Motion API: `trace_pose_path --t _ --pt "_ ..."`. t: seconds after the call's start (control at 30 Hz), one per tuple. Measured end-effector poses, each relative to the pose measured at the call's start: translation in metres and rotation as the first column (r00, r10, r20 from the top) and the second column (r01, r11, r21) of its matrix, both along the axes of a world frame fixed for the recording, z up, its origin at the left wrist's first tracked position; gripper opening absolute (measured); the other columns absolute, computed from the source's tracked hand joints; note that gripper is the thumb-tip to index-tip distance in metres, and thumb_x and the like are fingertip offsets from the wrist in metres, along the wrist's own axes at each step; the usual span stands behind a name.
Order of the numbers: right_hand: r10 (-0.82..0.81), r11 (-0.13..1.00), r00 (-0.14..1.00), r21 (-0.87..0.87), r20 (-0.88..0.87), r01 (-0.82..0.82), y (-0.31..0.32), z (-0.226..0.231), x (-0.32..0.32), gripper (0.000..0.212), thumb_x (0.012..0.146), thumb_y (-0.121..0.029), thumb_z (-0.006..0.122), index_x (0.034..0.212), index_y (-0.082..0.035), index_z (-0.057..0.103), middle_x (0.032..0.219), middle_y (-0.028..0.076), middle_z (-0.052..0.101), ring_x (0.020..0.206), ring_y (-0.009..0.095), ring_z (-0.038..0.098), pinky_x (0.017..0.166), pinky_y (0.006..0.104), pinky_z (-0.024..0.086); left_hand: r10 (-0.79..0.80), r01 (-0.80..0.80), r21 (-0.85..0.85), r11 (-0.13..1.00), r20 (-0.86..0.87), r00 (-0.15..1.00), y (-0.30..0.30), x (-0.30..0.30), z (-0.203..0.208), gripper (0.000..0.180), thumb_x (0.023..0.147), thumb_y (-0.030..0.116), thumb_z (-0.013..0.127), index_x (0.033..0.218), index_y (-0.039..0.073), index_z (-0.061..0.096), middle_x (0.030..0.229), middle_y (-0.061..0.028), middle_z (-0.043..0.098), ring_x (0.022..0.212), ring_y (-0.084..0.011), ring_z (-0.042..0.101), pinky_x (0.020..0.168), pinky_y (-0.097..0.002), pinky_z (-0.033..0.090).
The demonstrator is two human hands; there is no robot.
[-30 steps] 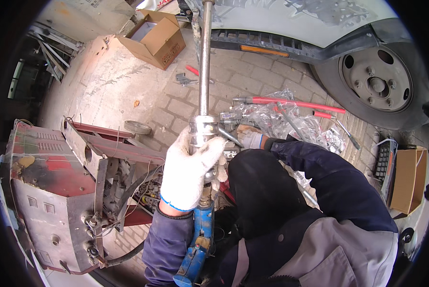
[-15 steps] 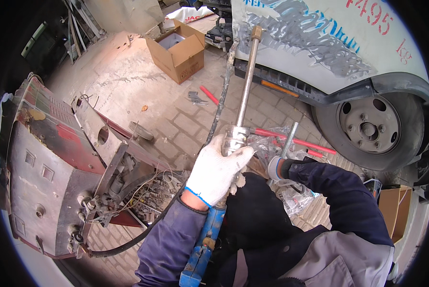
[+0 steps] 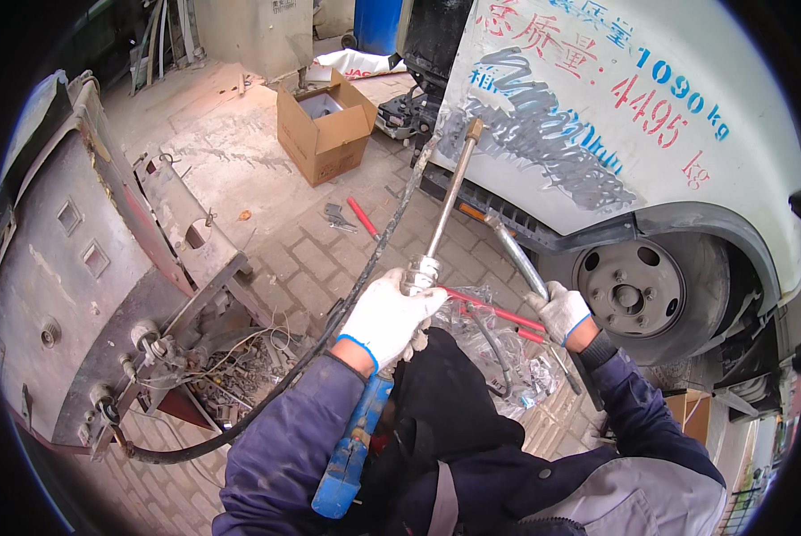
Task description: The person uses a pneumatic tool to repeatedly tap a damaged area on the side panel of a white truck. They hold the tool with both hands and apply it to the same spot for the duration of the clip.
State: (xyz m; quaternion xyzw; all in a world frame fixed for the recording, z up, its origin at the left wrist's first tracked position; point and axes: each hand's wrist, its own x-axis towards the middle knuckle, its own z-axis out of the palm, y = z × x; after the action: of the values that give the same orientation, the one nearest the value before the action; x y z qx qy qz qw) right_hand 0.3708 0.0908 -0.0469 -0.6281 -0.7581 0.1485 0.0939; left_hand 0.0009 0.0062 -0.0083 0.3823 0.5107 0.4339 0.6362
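My left hand (image 3: pixel 381 320), in a white knit glove, is closed around the silver collar of a long tool. This tool has a blue handle (image 3: pixel 351 456) below the hand and a thin metal rod (image 3: pixel 452 192) ending in a brass-coloured hex tip. A black hose (image 3: pixel 365 277) runs behind that hand. My right hand (image 3: pixel 561 313), also gloved, grips a silver metal bar (image 3: pixel 521 255) with a darker far end, pointing up and left. Its exact kind is unclear. Beneath the hands, red rods (image 3: pixel 499 310) lie by clear plastic wrapping (image 3: pixel 517 366).
A white vehicle panel (image 3: pixel 686 201) and its wheel (image 3: pixel 628 295) stand at the right. An open cardboard box (image 3: pixel 327 143) sits on the paving ahead. At the left is a worn metal machine (image 3: pixel 70 295), with loose scrap parts (image 3: pixel 244 380) beside it.
My right hand has risen and moved right from the plastic wrapping, lifting the silver bar. My left hand keeps its hold on the blue-handled tool. The view has tilted upward.
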Motion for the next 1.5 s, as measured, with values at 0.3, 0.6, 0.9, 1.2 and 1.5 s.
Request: trace_pose_path --t 0.3,0.6,0.9,1.2,1.5 --pt "0.263 0.956 0.961 0.114 0.082 -0.272 0.008 0.103 -0.059 0.063 0.103 -0.063 0.072 0.097 0.000 0.078 0.067 0.021 0.064 0.064 0.038 0.071 0.067 0.0458 0.057 -0.022 0.021 0.048 0.999 0.016 1.000 0.005 -0.002 -0.012 0.037 0.102 0.025 0.083 0.117 0.003 0.057 0.074 -0.0056 0.065 0.050 -0.0165 0.065 0.038 -0.0321 0.049" --pt "0.161 0.713 0.949 0.633 0.271 -0.302 0.064 0.170 -0.073 0.049 0.096 -0.051 0.083 0.102 -0.004 0.074 0.077 0.021 0.072 0.074 0.041 0.076 0.070 0.0476 0.060 -0.028 0.029 0.047 0.998 -0.020 0.999 0.008 -0.001 -0.015 0.039 0.102 0.025 0.083 0.122 0.003 0.057 0.077 -0.0060 0.065 0.049 -0.0180 0.066 0.038 -0.0323 0.050" --pt "0.063 0.747 0.915 0.589 0.398 -0.308 0.098 0.174 -0.070 0.057 0.100 -0.061 0.076 0.094 -0.004 0.073 0.074 0.020 0.070 0.070 0.040 0.074 0.067 0.0492 0.059 -0.025 0.026 0.105 0.994 -0.011 1.000 0.008 -0.002 -0.019 0.040 0.099 0.027 0.084 0.115 -0.001 0.060 0.081 -0.0095 0.071 0.051 -0.0173 0.066 0.042 -0.0352 0.051" --pt "0.177 0.662 0.823 0.553 0.540 -0.506 0.121 0.162 -0.077 0.054 0.107 -0.055 0.069 0.096 -0.002 0.072 0.074 0.023 0.069 0.072 0.041 0.073 0.067 0.0512 0.057 -0.008 0.006 0.095 0.995 0.019 1.000 0.007 0.001 -0.021 0.037 0.100 0.025 0.084 0.115 0.003 0.059 0.074 -0.0049 0.066 0.050 -0.0165 0.066 0.040 -0.0337 0.050" --pt "0.189 0.756 0.837 0.468 0.513 -0.457 0.125 0.160 -0.083 0.057 0.109 -0.057 0.065 0.099 -0.001 0.072 0.071 0.024 0.069 0.068 0.047 0.071 0.066 0.0543 0.057 -0.003 0.001 0.042 0.999 0.037 0.999 0.002 0.002 -0.010 0.036 0.101 0.024 0.084 0.116 0.005 0.058 0.073 -0.0042 0.064 0.048 -0.0167 0.063 0.038 -0.0328 0.048"
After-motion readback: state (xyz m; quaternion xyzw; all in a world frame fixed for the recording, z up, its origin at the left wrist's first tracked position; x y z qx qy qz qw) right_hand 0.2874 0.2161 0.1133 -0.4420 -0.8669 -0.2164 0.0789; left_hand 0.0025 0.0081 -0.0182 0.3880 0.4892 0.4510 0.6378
